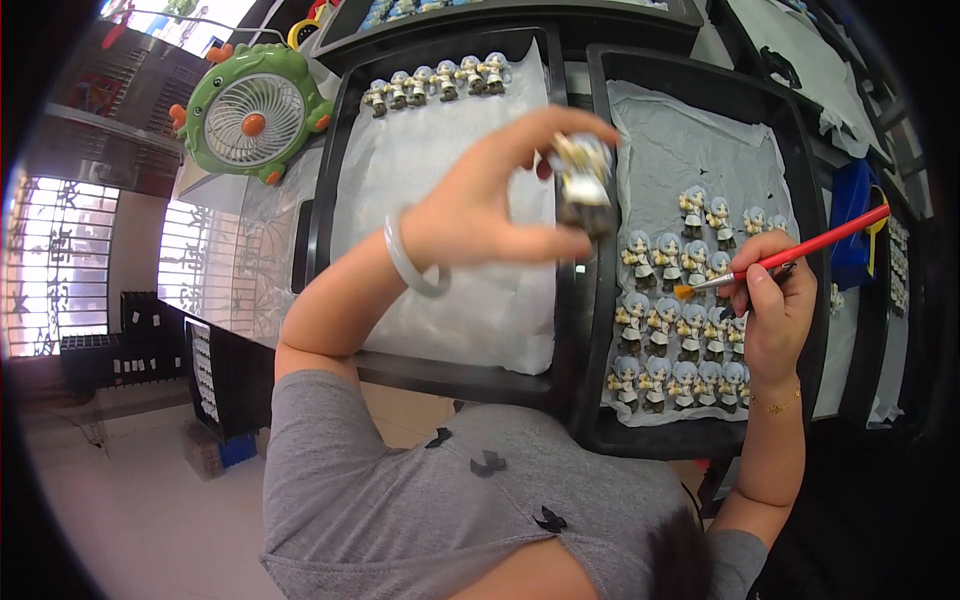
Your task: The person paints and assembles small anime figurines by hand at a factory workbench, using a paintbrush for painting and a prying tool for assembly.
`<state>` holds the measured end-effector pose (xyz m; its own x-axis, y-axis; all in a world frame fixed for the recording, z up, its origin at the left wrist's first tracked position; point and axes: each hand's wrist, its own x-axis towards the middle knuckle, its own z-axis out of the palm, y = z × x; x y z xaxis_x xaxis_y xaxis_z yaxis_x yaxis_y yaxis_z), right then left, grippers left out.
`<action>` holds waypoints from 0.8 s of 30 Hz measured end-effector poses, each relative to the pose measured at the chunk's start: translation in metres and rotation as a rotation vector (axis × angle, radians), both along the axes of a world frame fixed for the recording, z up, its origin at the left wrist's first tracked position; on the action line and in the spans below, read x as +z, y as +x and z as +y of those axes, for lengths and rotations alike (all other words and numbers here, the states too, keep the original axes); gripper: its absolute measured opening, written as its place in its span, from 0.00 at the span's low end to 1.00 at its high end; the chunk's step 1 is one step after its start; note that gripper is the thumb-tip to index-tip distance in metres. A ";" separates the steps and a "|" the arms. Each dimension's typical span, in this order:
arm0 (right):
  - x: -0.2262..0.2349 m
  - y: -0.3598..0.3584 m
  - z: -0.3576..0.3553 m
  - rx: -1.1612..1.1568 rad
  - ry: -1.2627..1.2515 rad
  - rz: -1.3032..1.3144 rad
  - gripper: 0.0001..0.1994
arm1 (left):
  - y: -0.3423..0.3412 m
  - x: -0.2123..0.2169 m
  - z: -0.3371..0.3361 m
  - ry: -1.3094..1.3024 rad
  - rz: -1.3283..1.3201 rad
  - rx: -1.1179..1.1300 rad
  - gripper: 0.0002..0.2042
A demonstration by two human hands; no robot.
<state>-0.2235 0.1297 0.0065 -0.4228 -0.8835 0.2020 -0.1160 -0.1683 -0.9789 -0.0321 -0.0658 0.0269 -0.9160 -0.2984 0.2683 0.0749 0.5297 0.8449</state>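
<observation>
My left hand (482,200) is raised above the divide between two black trays, thumb and fingers closed on a small figurine (584,188) with pale hair, a white skirt and a dark base. The figurine is blurred by motion. In my right hand (775,315) is a paintbrush (820,240) with a red handle, metal ferrule and orange-brown bristles pointing left, held over the right tray (597,290). Rows of similar figurines (664,325) lie on that tray's white liner, some hidden behind my right hand. The left tray (450,372) carries one row of figurines (446,82) along its far edge.
A green animal-shaped fan (252,115) stands at the far left. Behind the trays is another black tray (520,35) with bluish pieces in it. To the right are a blue bin (852,215) and a further tray with more figurines (897,265).
</observation>
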 end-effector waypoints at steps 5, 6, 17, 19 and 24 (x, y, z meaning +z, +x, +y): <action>0.008 0.006 0.004 0.020 -0.008 0.003 0.04 | -0.010 -0.026 -0.125 -0.131 0.156 0.378 0.32; 0.007 0.006 0.004 0.025 0.003 -0.002 0.04 | -0.014 -0.036 -0.137 -0.133 0.078 0.385 0.32; 0.008 0.007 0.006 0.034 0.016 -0.003 0.04 | -0.060 -0.107 -0.158 -0.731 -0.384 0.545 0.32; 0.009 0.004 0.005 0.062 0.000 -0.007 0.04 | -0.059 -0.108 -0.160 -0.772 -0.516 0.584 0.33; 0.008 0.005 0.003 0.134 0.056 0.109 0.03 | -0.084 -0.079 -0.132 -0.820 -0.111 0.633 0.27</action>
